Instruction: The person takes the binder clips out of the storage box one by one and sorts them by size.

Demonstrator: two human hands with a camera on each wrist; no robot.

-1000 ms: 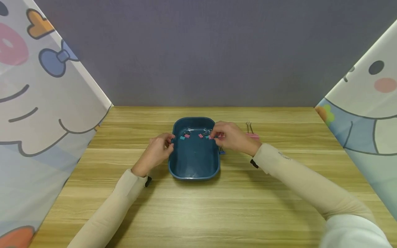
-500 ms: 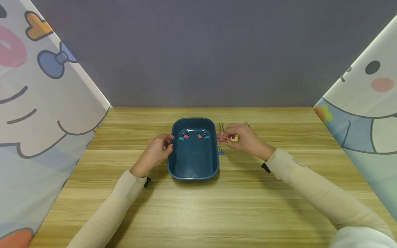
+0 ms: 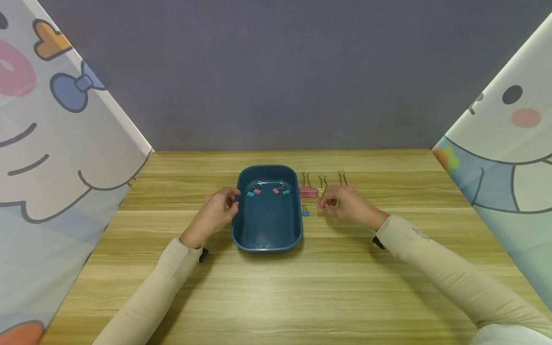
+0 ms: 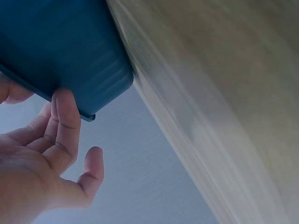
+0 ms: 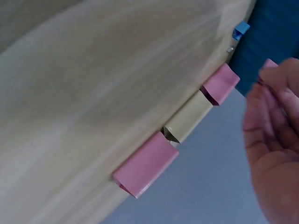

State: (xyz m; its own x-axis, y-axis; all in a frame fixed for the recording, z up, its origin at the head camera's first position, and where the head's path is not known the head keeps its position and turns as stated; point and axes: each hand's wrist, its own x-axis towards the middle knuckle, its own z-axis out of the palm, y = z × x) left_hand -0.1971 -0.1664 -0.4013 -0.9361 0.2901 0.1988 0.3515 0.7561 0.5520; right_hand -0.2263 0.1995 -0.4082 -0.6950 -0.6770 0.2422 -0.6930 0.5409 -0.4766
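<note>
Blue tray [image 3: 267, 230] sits mid-frame on the wooden table [image 3: 276, 297], long axis running away from the viewer. Four small clips lie inside near its far end: a teal and pink pair [image 3: 254, 192] toward the left wall, another pair [image 3: 281, 190] toward the right wall.

Left hand [image 3: 215, 213] is at the tray's left rim, fingers curled against the edge near the far left corner; the left wrist view shows fingertips [image 4: 65, 109] touching the tray's outer wall [image 4: 70, 51], thumb free. It grips the rim lightly.

Right hand [image 3: 345, 205] rests on the table right of the tray, apart from it. Its fingertips pinch a small clip [image 3: 320, 205]; the right wrist view shows a pink bit [image 5: 268, 64] between the fingers, blurred.

Just beyond the hand, a row of larger binder clips stands in line: pink [image 3: 308, 191] nearest the tray's right wall, yellow [image 5: 189, 116] in the middle, pink [image 5: 145, 164] farthest right, largely behind the hand in the head view. A small blue clip [image 3: 305, 212] lies just beside the tray's right edge.

Open table spans the whole lower half of the frame and the right side out to the printed curtain [image 3: 509, 143].
</note>
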